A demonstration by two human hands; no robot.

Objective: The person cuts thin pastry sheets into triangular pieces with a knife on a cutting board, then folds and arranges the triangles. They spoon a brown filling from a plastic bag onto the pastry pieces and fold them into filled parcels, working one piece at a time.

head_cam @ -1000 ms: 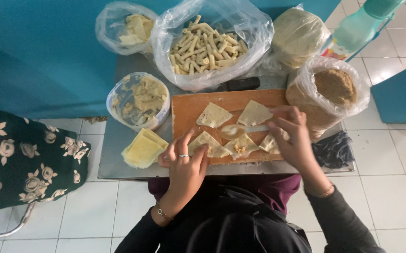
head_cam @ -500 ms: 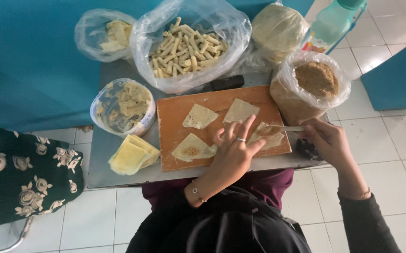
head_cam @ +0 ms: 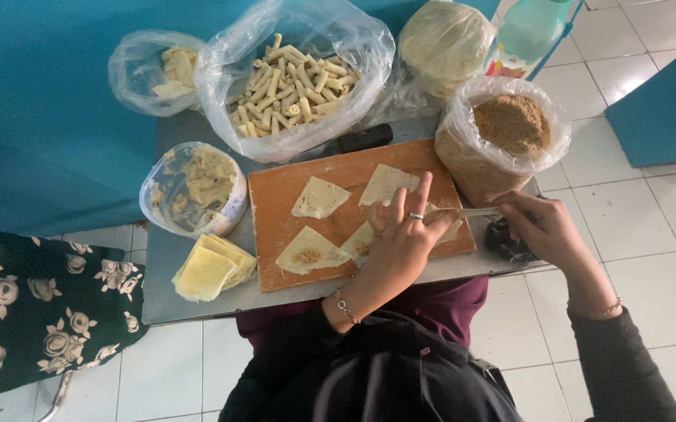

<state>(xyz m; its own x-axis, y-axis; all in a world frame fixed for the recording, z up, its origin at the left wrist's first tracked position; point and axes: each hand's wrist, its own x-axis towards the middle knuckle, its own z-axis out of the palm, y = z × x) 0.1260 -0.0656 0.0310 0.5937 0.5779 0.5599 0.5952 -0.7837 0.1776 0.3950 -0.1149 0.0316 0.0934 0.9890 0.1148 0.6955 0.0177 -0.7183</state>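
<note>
My left hand [head_cam: 404,234], a ring on one finger, lies with fingers spread on a pale triangular wrapper [head_cam: 360,242] at the right end of the wooden cutting board [head_cam: 271,203]. My right hand [head_cam: 541,227] is just off the board's right edge and grips a thin metal utensil [head_cam: 474,212] whose tip points under my left fingers. More wrappers lie on the board: one [head_cam: 320,197] in the middle, one [head_cam: 385,184] further back, and one with brown filling [head_cam: 305,252] near the front.
On the small metal table [head_cam: 189,309] stand a plastic-lined bowl of filling [head_cam: 193,187], a stack of yellow sheets [head_cam: 209,270], a bag of rolled pastries [head_cam: 291,86], a bag of brown crumbs [head_cam: 510,129], a black knife handle [head_cam: 357,141]. White floor tiles lie to the right.
My left hand has moved from the board's front left wrappers to its right end. My right hand has drawn back rightward off the board with the utensil.
</note>
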